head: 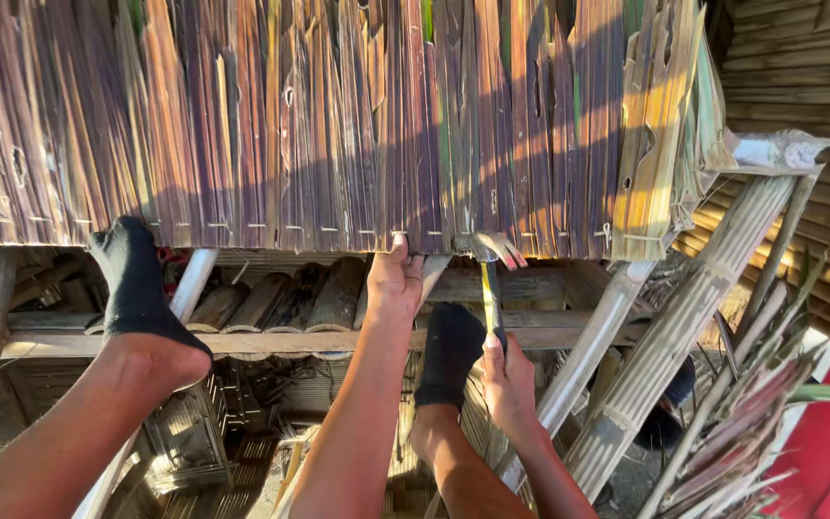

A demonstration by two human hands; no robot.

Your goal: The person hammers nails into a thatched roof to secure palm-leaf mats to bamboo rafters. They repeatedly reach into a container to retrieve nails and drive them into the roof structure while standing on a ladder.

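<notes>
Two hands: left (394, 279) presses bamboo slats (338, 125), right (506, 375) grips hammer (488, 264).

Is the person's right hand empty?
No. The right hand grips the yellow handle of a claw hammer whose head rests against the lower edge of the bamboo slat panel.

We look down from the head, close over our own hands and feet, facing the thatch panel (338, 125).
</notes>
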